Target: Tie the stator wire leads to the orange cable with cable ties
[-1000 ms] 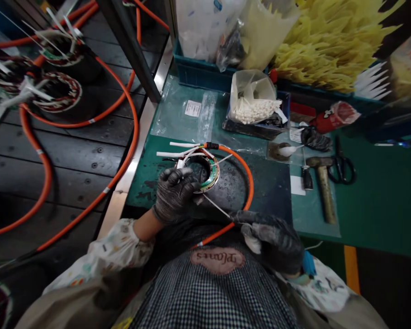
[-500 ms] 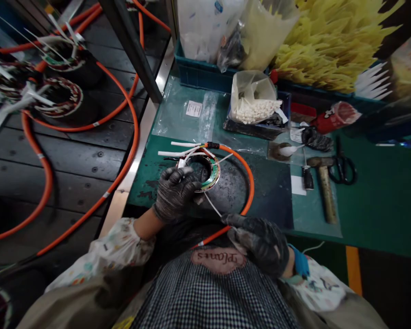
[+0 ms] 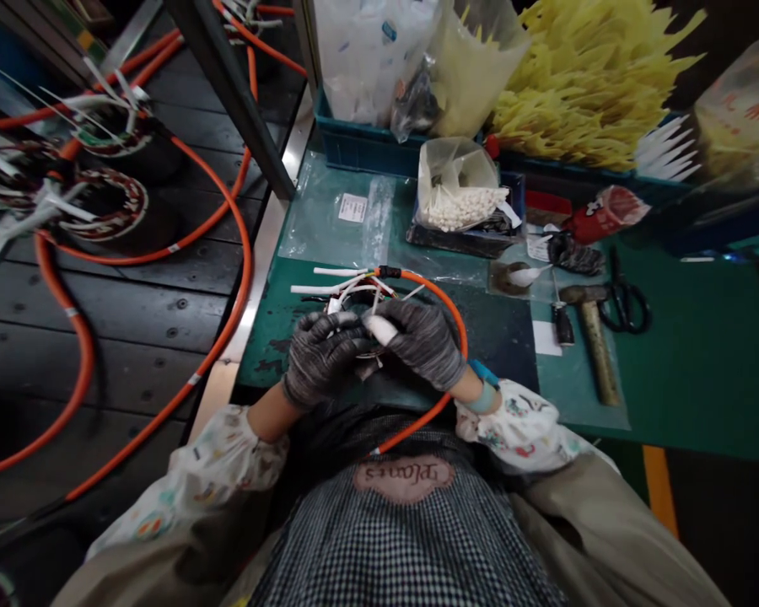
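Observation:
A ring-shaped motor stator (image 3: 370,355) sits on the bench in front of me, mostly hidden behind my hands. White sleeved leads (image 3: 322,289) stick out to its left, and a thick orange cable (image 3: 452,308) leaves its top and curves round to the right. My gloved left hand (image 3: 322,354) is closed on the stator's near left side. From the right, my gloved right hand (image 3: 421,341) is closed over the ring, thumb and fingers pinched at a thin white cord (image 3: 376,301) rising from the bore. Both hands' fingertips nearly meet.
Right of the hands lie a hammer (image 3: 594,350), black scissors (image 3: 629,303) and a small dark-handled tool (image 3: 562,324). Behind stand a tray of white sleeves (image 3: 459,206) and yellow strips (image 3: 582,93). Other stators (image 3: 110,206) and orange cables are on the left rack, beyond a metal post (image 3: 234,93).
My right hand has moved up and left, from pulling the white cord near my apron to the stator's ring. My left hand has stayed on the stator.

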Motion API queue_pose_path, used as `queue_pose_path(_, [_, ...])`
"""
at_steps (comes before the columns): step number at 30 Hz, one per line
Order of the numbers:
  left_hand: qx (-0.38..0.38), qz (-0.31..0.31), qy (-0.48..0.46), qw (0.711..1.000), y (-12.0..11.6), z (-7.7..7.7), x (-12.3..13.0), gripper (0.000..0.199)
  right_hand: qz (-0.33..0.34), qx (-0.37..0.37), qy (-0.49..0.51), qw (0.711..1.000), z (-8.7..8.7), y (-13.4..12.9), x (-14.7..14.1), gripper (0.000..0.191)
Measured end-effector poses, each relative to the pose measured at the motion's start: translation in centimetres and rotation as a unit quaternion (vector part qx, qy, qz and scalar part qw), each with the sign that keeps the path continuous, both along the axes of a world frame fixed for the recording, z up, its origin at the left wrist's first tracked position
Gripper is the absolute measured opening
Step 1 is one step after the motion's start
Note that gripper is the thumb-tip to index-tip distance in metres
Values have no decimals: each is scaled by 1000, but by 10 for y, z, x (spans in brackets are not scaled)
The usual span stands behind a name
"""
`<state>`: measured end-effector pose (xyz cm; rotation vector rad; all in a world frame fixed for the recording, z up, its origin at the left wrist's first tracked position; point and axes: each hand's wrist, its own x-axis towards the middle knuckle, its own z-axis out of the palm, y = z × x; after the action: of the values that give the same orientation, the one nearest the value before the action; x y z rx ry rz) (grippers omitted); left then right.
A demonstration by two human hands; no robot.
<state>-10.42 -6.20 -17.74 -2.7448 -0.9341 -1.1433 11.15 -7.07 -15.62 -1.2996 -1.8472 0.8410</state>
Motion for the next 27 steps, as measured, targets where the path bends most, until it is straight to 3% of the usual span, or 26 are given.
queue_pose_path(3, [-8, -5, -2, 1000, 0, -4, -1, 19, 40, -34, 86, 995, 6, 6, 9, 25])
queue_pose_path(7, [-46, -10, 2, 999, -1, -10, -7, 20, 105, -50, 114, 987, 4, 10, 16, 16])
queue_pose_path(13, [-46, -5, 28, 999, 0, -11, -10, 23, 82, -92, 164, 979, 1, 9, 15, 19])
queue_pose_path(17, [-29, 6, 38, 999, -1, -11, -10, 22, 86, -81, 138, 983, 1, 5, 14, 19])
queue_pose_path(23, [-49, 7, 24, 998, -3, -9, -8, 18, 166, 71, 61, 982, -7, -9, 19, 17])
queue_pose_path(27, [-65, -4, 3, 998, -3, -8, -7, 17, 155, -37, 53, 986, -14, -20, 25, 17])
